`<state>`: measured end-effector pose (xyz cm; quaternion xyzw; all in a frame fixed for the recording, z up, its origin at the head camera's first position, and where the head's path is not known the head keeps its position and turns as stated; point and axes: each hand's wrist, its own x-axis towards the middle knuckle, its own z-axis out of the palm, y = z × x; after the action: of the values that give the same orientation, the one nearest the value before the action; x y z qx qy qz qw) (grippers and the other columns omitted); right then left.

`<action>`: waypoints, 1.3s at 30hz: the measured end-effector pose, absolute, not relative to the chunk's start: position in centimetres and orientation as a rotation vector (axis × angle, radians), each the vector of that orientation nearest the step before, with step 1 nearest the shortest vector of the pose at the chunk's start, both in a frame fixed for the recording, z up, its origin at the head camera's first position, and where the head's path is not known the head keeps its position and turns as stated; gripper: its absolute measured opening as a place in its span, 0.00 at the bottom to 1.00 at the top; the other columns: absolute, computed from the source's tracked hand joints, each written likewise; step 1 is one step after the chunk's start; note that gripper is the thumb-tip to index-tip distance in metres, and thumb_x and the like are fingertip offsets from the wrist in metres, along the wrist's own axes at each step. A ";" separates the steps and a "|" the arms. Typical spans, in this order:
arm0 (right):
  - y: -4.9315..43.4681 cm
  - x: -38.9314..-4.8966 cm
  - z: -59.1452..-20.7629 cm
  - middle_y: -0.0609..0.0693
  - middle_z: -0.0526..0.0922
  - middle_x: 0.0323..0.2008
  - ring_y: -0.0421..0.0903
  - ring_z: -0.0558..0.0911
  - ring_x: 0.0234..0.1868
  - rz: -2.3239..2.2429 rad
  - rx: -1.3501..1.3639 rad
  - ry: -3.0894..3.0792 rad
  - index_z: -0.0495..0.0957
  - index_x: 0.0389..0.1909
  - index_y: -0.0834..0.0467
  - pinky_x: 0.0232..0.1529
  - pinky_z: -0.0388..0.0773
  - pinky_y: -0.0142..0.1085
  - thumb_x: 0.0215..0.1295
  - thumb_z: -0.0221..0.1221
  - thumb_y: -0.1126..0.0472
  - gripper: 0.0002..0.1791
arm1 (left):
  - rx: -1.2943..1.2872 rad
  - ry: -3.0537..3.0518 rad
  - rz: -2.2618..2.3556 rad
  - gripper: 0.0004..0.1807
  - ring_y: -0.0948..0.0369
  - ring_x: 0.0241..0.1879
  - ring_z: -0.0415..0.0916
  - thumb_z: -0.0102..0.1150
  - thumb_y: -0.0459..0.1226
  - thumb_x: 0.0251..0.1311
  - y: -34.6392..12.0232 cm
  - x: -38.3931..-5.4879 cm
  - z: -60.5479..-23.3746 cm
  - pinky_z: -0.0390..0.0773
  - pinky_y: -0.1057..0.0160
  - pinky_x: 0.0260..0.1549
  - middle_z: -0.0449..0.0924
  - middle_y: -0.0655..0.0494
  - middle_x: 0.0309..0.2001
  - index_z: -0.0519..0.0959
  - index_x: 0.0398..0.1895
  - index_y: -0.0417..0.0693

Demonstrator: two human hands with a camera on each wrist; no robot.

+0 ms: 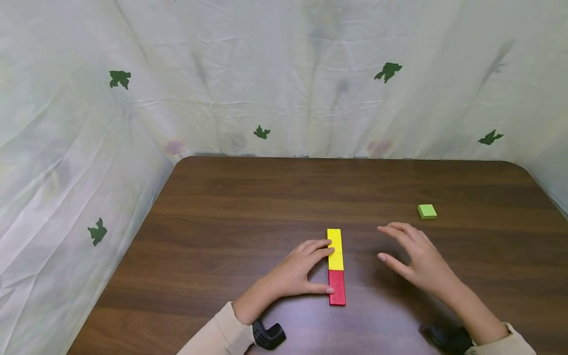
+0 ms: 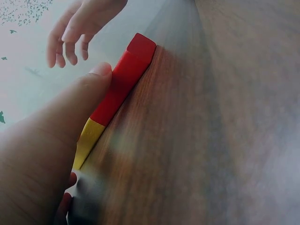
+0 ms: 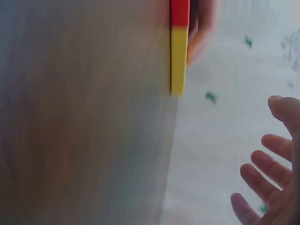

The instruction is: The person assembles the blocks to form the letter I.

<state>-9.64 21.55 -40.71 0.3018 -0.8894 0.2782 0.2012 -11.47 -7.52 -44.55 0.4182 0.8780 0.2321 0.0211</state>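
A yellow block (image 1: 337, 241) and a red block (image 1: 337, 291) lie end to end on the table, forming one straight bar that points away from me. My left hand (image 1: 288, 273) is at the bar's left side, its fingertips on the yellow block and its thumb tip on the red one, fingers spread. In the left wrist view the thumb (image 2: 82, 96) lies against the side of the red block (image 2: 123, 77). My right hand (image 1: 419, 261) hovers to the right of the bar, fingers parted and holding nothing. Beyond it lies a small light green block (image 1: 427, 212).
The brown wooden table (image 1: 248, 197) has rounded far corners. Behind it and on both sides hangs a pale curtain (image 1: 284, 74) with dark green leaf-like patches. Black devices are strapped to the left wrist (image 1: 268, 335) and right wrist.
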 end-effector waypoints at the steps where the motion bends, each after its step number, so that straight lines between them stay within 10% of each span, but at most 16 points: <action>1: 22.0 -10.0 -40.6 0.52 0.71 0.48 0.51 0.71 0.47 0.767 0.828 -2.472 0.72 0.54 0.59 0.44 0.63 0.48 0.48 0.66 0.56 0.30 | 1.297 2.721 0.721 0.44 0.59 0.63 0.50 0.54 0.64 0.46 -7.5 -11.5 -44.5 0.55 0.55 0.59 0.54 0.59 0.65 0.61 0.64 0.52; 12: 26.5 -12.6 -40.5 0.58 0.69 0.54 0.55 0.68 0.54 0.735 0.593 -2.486 0.67 0.57 0.62 0.54 0.61 0.33 0.42 0.68 0.69 0.36 | 1.273 2.708 0.724 0.44 0.59 0.63 0.50 0.53 0.65 0.46 -7.6 -11.4 -44.5 0.56 0.54 0.58 0.53 0.60 0.66 0.61 0.65 0.53; 19: 27.9 -13.4 -41.0 0.61 0.66 0.56 0.60 0.64 0.56 0.814 0.448 -2.562 0.65 0.58 0.62 0.48 0.63 0.55 0.48 0.66 0.66 0.34 | 1.260 2.707 0.722 0.44 0.59 0.63 0.50 0.53 0.65 0.46 -7.6 -11.4 -44.5 0.56 0.54 0.58 0.53 0.60 0.66 0.60 0.65 0.54; 39: 31.1 -15.4 -43.3 0.70 0.60 0.58 0.69 0.59 0.57 0.937 0.258 -2.823 0.58 0.62 0.66 0.48 0.56 0.62 0.62 0.56 0.57 0.32 | 1.240 2.710 0.704 0.44 0.61 0.63 0.49 0.50 0.67 0.46 -7.6 -11.3 -44.6 0.56 0.52 0.58 0.52 0.62 0.66 0.60 0.65 0.56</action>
<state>-15.43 31.13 -43.34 0.0862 -0.9426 0.3130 0.0777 -11.32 -7.57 -44.59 0.4048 0.8842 0.2298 0.0397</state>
